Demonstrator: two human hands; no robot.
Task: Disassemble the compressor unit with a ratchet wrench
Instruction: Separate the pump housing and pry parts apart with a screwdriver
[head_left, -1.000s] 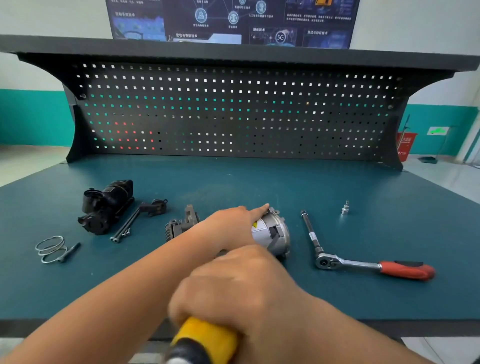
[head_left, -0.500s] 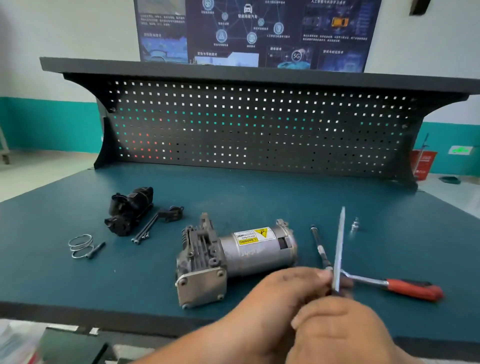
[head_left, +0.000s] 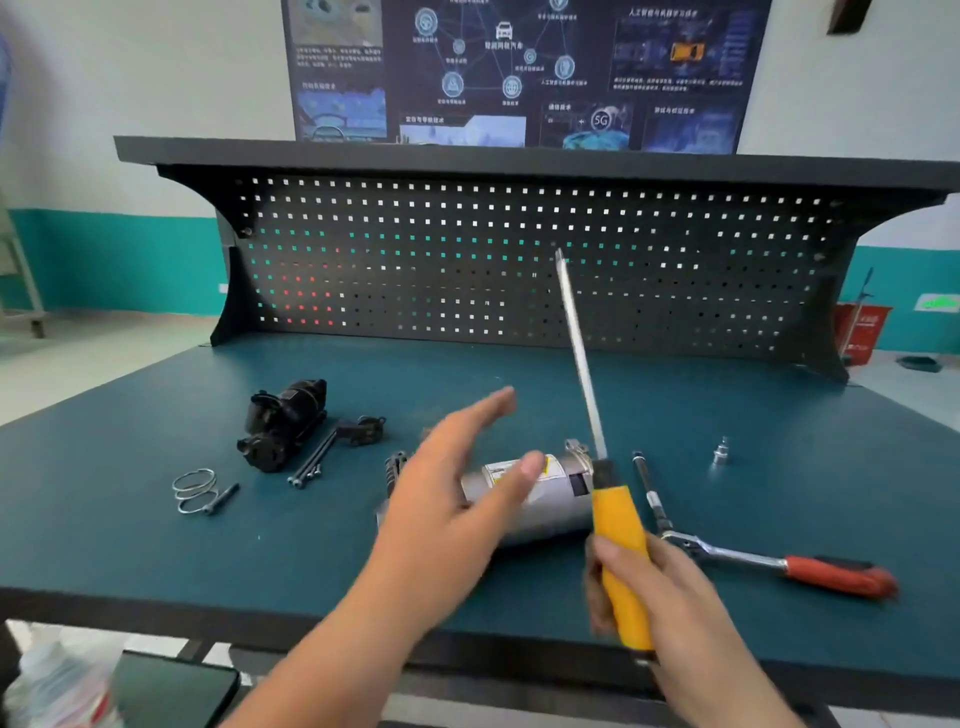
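The silver compressor unit (head_left: 558, 499) lies on its side in the middle of the blue-green bench, partly hidden by my left hand (head_left: 457, 493), which hovers over it with fingers spread and straight. My right hand (head_left: 654, 597) grips the yellow handle of a long screwdriver (head_left: 618, 551), its blade pointing up and away over the compressor's right end. The ratchet wrench (head_left: 753, 558) with a red grip and a long extension lies on the bench just right of the compressor, untouched.
A black removed part (head_left: 283, 423), long bolts (head_left: 311, 460) with a bracket, and wire rings (head_left: 195, 491) with a bolt lie at the left. A small socket (head_left: 721, 452) stands at the right. The pegboard (head_left: 519, 270) closes the back; the bench edge (head_left: 260, 608) is near.
My right hand has raised the screwdriver so that its yellow handle shows and its blade tilts upward. My left hand has left the screwdriver and moved out over the compressor with fingers spread.
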